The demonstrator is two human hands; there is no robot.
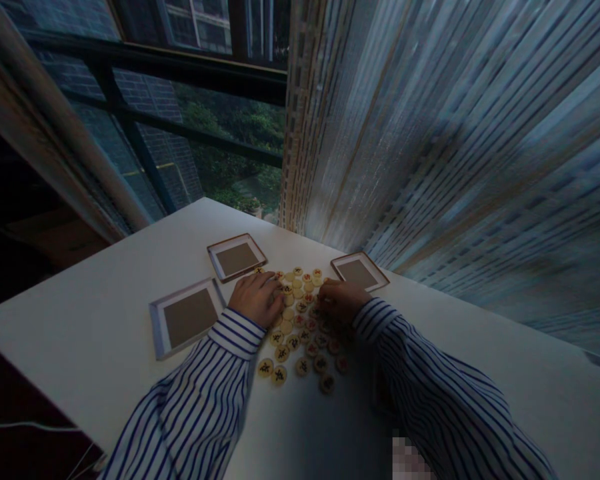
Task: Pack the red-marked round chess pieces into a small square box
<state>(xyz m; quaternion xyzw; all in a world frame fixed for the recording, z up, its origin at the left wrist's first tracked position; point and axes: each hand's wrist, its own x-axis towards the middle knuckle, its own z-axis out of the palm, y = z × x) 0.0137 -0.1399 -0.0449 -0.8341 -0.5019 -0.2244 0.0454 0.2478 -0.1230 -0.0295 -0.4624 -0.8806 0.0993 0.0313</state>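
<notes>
"Blue stripes on white cloth, nearest of all?"

"Yes, the left sleeve [200,400] at the bottom left and the right sleeve [445,393] at the bottom right, both reaching over a white bench [80,300]."

"And between them?"

"Round game pieces [311,325], scattered loosely just below the centre of the frame. Most near ones show black characters; some others are red-marked or plain."

"What are the hands doing?"

"The left hand [257,298] lies palm down along the pieces' left edge, fingers outstretched and loose. The right hand [344,300] curls at their right edge; its fingertips are hidden, so I can't tell whether it grasps one."

"Anything beside them?"

"A shallow box [190,313] with a brownish bottom sits left of the left hand, a smaller tray [237,258] above it, and another tray [357,273] just beyond the right hand."

"Farther off?"

"A string curtain [405,120] fills the upper right; dark railing [200,70] crosses the upper left, with green trees [235,127] behind it."
</notes>
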